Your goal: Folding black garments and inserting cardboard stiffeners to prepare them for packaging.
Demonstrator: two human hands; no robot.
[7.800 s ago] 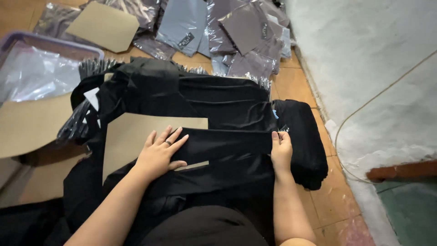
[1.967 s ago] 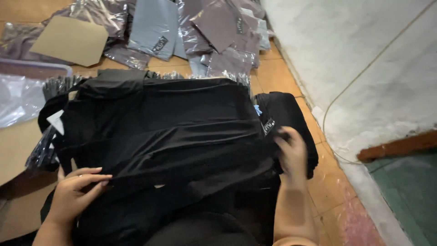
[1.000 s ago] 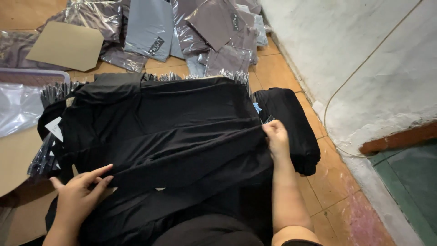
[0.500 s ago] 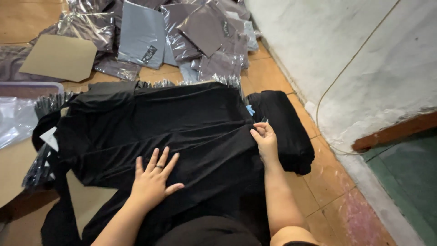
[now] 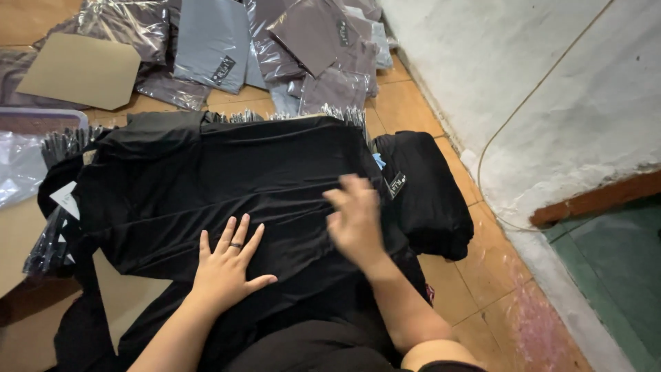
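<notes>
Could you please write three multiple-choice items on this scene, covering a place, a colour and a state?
1. Where does the folded stack of black cloth lie?
A. right of the spread black garment
B. in the purple plastic tub
C. on the brown cardboard sheet

2. What colour is the spread garment?
A. grey
B. black
C. white

3. How is the left hand?
A. clenched on a hanger
B. lifted off the cloth
C. flat, fingers spread

Answers: 1 A, the stack sits by the white wall; 2 B, the cloth is dark throughout; 3 C, the palm presses the garment.
</notes>
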